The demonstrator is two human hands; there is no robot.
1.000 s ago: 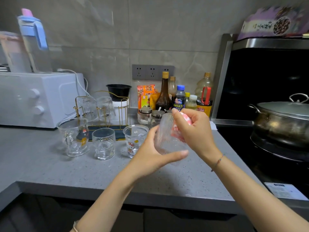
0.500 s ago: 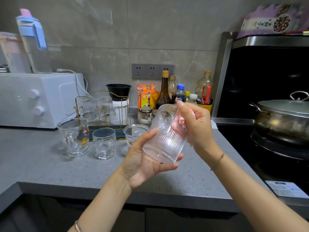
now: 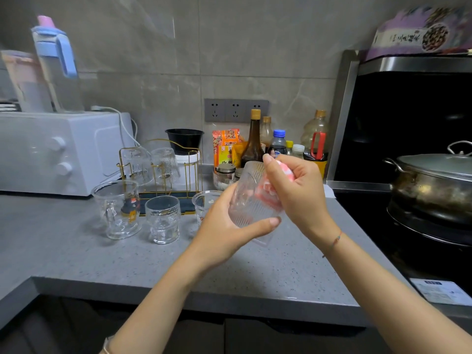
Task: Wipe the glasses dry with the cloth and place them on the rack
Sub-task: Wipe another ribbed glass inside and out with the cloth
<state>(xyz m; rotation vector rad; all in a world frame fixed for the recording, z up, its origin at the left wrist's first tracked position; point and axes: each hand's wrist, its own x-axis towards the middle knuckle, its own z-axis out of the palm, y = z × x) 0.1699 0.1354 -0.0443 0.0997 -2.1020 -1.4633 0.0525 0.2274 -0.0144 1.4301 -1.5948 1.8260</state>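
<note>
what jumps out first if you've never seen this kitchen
Centre stage, the left hand holds a ribbed glass tilted above the counter while the right hand presses a pink cloth into it. Behind, to the left, a gold rack carries two upturned glasses, with more glasses standing before it.

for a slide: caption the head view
Left hand holds a ribbed clear glass; right hand holds a pink-and-white cloth against it.

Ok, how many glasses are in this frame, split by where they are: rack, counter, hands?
Upside down on the rack: 2 glasses
Standing on the counter: 3, a mug, a short glass, a printed cup
In the hands: 1 ribbed glass, gripped by the left hand, with the right hand holding the cloth in it
Total: 6
</note>
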